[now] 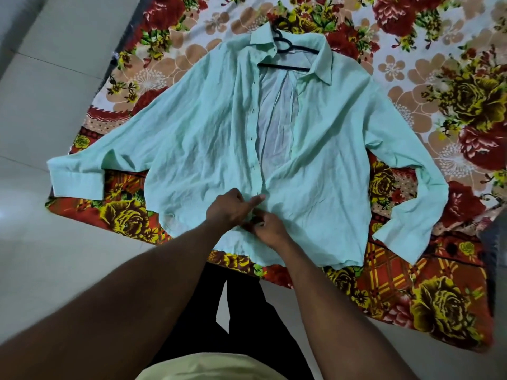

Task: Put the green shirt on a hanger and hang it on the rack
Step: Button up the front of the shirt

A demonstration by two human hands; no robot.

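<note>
The pale green shirt (pixel 203 138) lies flat on its back on a flowered bed, sleeves spread to both sides. A black hanger (pixel 285 50) sits inside its collar, hook pointing away from me. The front is parted from the collar down to near the hem. My left hand (pixel 229 208) pinches the left placket near the bottom, thumb out. Just below and to the right of it, my right hand (pixel 267 226) pinches the shirt's right front edge. Both hands meet at a low button spot; the button itself is hidden by my fingers.
A flowered bedsheet (pixel 439 86) covers the bed, whose edge runs along my legs. Pale floor tiles (pixel 49 86) lie to the left. Something dark grey (pixel 493 242) shows at the right edge. No rack is in view.
</note>
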